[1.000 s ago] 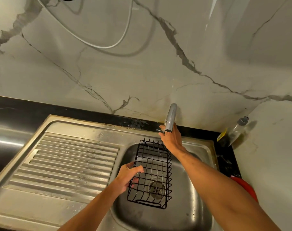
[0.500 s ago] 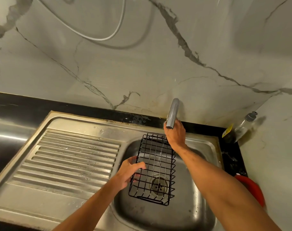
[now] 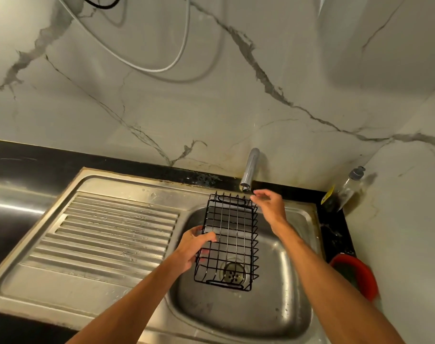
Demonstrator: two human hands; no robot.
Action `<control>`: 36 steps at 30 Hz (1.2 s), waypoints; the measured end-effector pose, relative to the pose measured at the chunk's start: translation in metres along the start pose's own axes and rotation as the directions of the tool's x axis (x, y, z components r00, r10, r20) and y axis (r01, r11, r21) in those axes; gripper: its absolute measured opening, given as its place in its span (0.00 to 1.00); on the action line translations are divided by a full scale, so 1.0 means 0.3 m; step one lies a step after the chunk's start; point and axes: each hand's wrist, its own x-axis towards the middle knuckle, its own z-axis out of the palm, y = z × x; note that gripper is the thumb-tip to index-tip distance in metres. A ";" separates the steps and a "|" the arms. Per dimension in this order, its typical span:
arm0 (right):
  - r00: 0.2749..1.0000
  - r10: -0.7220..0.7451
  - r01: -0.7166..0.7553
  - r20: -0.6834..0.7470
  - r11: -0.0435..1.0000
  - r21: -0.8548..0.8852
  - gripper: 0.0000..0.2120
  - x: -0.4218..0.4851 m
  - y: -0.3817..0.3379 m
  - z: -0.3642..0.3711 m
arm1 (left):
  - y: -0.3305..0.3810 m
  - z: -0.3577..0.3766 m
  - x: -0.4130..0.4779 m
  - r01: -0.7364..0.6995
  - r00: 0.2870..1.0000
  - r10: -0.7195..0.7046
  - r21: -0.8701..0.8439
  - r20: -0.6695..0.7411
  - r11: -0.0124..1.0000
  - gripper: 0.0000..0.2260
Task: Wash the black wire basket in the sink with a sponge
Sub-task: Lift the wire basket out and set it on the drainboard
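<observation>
Right hand (image 3: 271,207) is off the tap (image 3: 250,170) now, hovering just under the spout, fingers loose, holding nothing. Left hand (image 3: 194,247) grips the basket (image 3: 230,234) by its left rim, over the sink (image 3: 298,269) bowl, with the drain visible through the wires. Bottle (image 3: 348,187) stands in the desk's back corner.

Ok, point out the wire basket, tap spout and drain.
black wire basket (image 3: 230,234), head view, middle of its mesh floor
tap spout (image 3: 250,167), head view, midway along the chrome tube
drain (image 3: 233,274), head view, strainer seen through the mesh
</observation>
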 end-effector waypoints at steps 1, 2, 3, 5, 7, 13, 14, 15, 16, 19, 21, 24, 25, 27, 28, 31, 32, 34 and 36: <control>1.000 0.009 -0.009 0.001 1.000 -0.008 0.12 -0.042 0.003 -0.020 | 0.002 0.000 -0.013 -0.010 1.000 0.010 -0.002 0.000 1.000 0.38; 0.999 0.033 -0.033 -0.004 0.999 -0.023 0.13 -0.083 0.008 -0.037 | 0.002 -0.003 -0.021 -0.017 1.000 0.017 -0.005 0.001 1.000 0.39; 0.998 0.062 -0.062 0.000 0.998 -0.024 0.15 -0.133 0.002 -0.054 | -0.001 -0.005 -0.032 -0.025 1.000 0.025 -0.007 0.001 1.000 0.40; 0.991 0.124 -0.124 0.041 0.992 0.007 0.21 -0.222 -0.002 -0.071 | -0.006 -0.013 -0.043 -0.050 0.999 0.050 -0.013 -0.003 0.999 0.44; 0.976 0.185 -0.188 0.119 0.982 0.019 0.28 -0.308 -0.014 -0.075 | -0.006 -0.017 -0.068 -0.078 0.997 0.078 -0.015 -0.002 0.997 0.46; 0.858 0.316 -0.340 0.404 0.940 -0.012 0.43 -0.447 -0.027 -0.035 | -0.002 -0.020 -0.155 -0.163 0.987 0.164 -0.060 0.003 0.985 0.34; 0.855 0.309 -0.340 0.416 0.940 0.002 0.44 -0.451 -0.029 -0.024 | -0.004 -0.025 -0.167 -0.180 0.984 0.180 -0.060 0.001 0.982 0.34; 0.856 0.298 -0.334 0.422 0.942 0.012 0.45 -0.457 -0.037 -0.017 | -0.002 -0.030 -0.182 -0.191 0.982 0.191 -0.062 -0.007 0.980 0.33; 0.855 0.290 -0.327 0.430 0.945 0.014 0.45 -0.463 -0.049 -0.007 | -0.004 -0.042 -0.194 -0.201 0.980 0.200 -0.067 -0.022 0.977 0.33; 0.857 0.263 -0.296 0.444 0.955 0.004 0.45 -0.487 -0.093 0.031 | -0.003 -0.092 -0.239 -0.212 0.977 0.208 -0.078 -0.050 0.974 0.35; 0.863 0.245 -0.277 0.442 0.961 0.007 0.46 -0.506 -0.128 0.070 | 0.006 -0.142 -0.261 -0.231 0.972 0.227 -0.063 -0.064 0.971 0.35; 0.864 0.225 -0.255 0.450 0.967 0.005 0.46 -0.538 -0.188 0.162 | 0.028 -0.249 -0.291 -0.247 0.966 0.245 -0.017 -0.085 0.969 0.37; 0.869 0.219 -0.247 0.444 0.969 0.005 0.45 -0.551 -0.212 0.194 | 0.040 -0.286 -0.301 -0.249 0.965 0.248 -0.004 -0.087 0.969 0.39; 0.888 0.193 -0.218 0.417 0.976 0.012 0.43 -0.583 -0.266 0.284 | 0.059 -0.389 -0.317 -0.254 0.963 0.255 0.023 -0.088 0.967 0.42; 0.899 0.175 -0.198 0.401 0.980 0.018 0.42 -0.596 -0.293 0.335 | 0.069 -0.444 -0.324 -0.262 0.960 0.264 0.034 -0.090 0.964 0.41; 0.923 0.153 -0.178 0.354 0.983 0.039 0.41 -0.626 -0.362 0.506 | 0.098 -0.608 -0.332 -0.283 0.951 0.291 0.082 -0.107 0.956 0.34; 0.927 0.151 -0.178 0.342 0.983 0.047 0.42 -0.632 -0.379 0.569 | 0.106 -0.662 -0.334 -0.293 0.947 0.303 0.100 -0.104 0.951 0.30; 0.926 0.162 -0.190 0.340 0.980 0.050 0.44 -0.639 -0.408 0.694 | 0.117 -0.774 -0.330 -0.309 0.943 0.322 0.136 -0.089 0.941 0.22; 0.921 0.176 -0.204 0.347 0.978 0.045 0.43 -0.639 -0.430 0.794 | 0.124 -0.866 -0.320 -0.306 0.944 0.323 0.181 -0.073 0.935 0.22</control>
